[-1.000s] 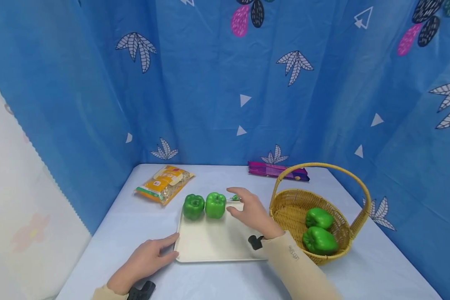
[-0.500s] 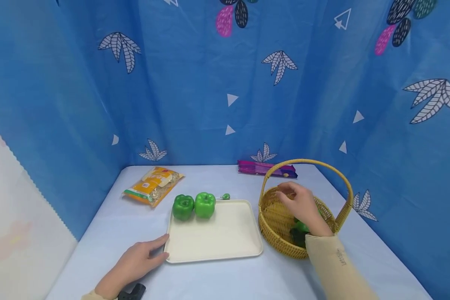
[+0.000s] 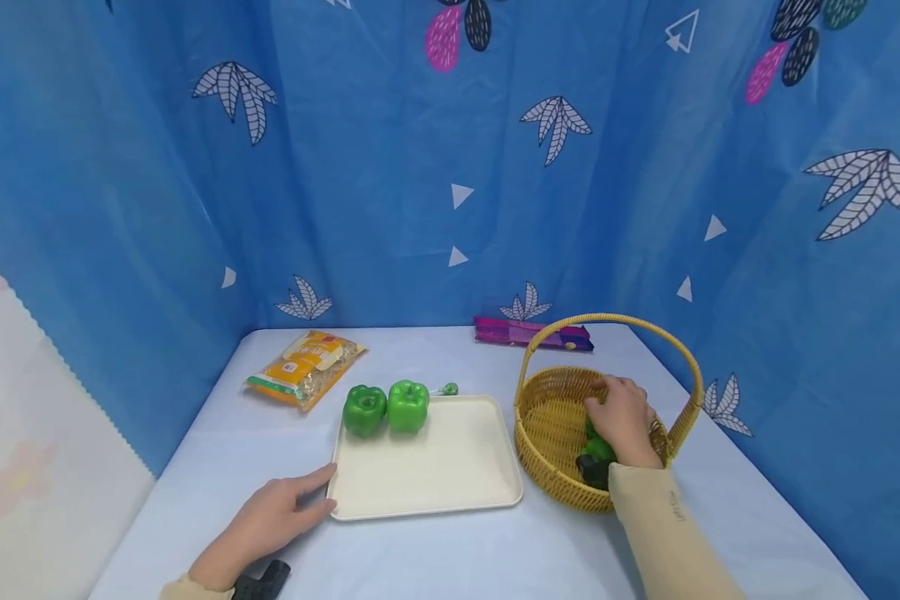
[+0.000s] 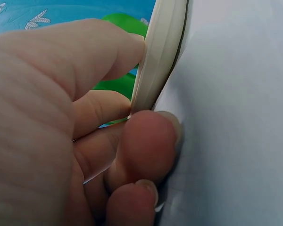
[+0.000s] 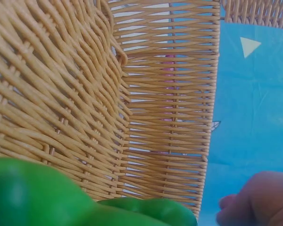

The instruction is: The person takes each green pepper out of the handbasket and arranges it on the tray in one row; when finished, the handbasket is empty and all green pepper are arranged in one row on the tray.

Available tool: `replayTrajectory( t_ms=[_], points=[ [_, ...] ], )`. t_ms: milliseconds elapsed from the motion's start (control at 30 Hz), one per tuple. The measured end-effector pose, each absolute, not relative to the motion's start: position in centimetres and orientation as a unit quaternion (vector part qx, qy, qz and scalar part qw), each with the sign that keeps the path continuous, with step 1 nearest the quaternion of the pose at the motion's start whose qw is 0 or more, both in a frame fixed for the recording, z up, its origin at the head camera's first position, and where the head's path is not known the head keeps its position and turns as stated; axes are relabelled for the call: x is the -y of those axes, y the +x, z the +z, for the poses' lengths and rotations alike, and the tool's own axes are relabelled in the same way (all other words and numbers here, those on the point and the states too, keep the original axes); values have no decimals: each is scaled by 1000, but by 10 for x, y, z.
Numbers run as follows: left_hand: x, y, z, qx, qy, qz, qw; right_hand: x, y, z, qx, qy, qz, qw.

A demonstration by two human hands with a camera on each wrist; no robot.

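Observation:
My left hand touches the left edge of a cream tray with its fingertips; in the left wrist view the fingers meet the tray's rim. Inside the yellow wicker basket, my right hand reaches down over a green bell pepper, which it partly hides. The right wrist view has one pepper close by and another pepper farther off, with a gap between that one and the visible fingers. Two more bell peppers stand side by side at the tray's back left.
An orange-and-clear food packet lies at the back left of the table. Along the back is a long purple packet. A small green-headed item lies behind the tray. The basket's tall handle arches over its opening.
My right hand has moved from above the tray, rightward into the basket, and lowered over the peppers. The left hand stays at the tray's edge. The view has turned slightly right.

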State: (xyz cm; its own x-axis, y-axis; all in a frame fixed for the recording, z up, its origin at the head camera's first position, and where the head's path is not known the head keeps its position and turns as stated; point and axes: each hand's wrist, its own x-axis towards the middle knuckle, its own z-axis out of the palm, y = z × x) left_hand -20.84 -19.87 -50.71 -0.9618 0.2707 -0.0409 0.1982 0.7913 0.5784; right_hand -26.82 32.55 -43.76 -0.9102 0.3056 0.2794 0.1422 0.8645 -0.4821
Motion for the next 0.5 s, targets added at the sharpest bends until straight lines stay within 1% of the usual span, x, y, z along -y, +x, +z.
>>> replayTrajectory(
  t_ms=[133,233,367,500],
  points=[
    [198,-210,-507,-944,123,299,60,-327,-271,-437,958,-133,222,119],
    [198,-209,-508,-944,122,300,61,-328,-271,-438,964,-134,212,90],
    [197,-210,-509,-944,124,299,60,-329,-270,-439,966,-122,210,85],
    [197,-211,-510,-945,125,298,56,-330,-271,-440,964,-88,239,80]
  ],
)
